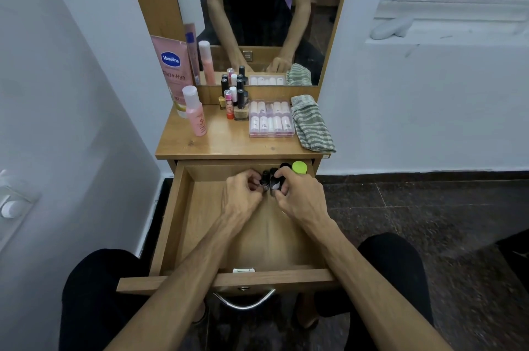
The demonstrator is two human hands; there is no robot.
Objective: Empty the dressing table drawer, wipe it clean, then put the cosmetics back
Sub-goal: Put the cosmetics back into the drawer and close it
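The wooden drawer is pulled open below the dressing table top. Both my hands are inside it near the back. My left hand pinches a small black-capped bottle. My right hand grips another small dark bottle. A lime-green cap and a black cap stand at the drawer's back right corner. On the table top stand a pink bottle, a Vaseline tube, several small nail-polish and makeup bottles and a clear case of white tubes.
A striped grey cloth lies on the right of the table top. The mirror stands behind. White walls close in on both sides. My knees flank the drawer front and its metal handle. Dark stone floor lies to the right.
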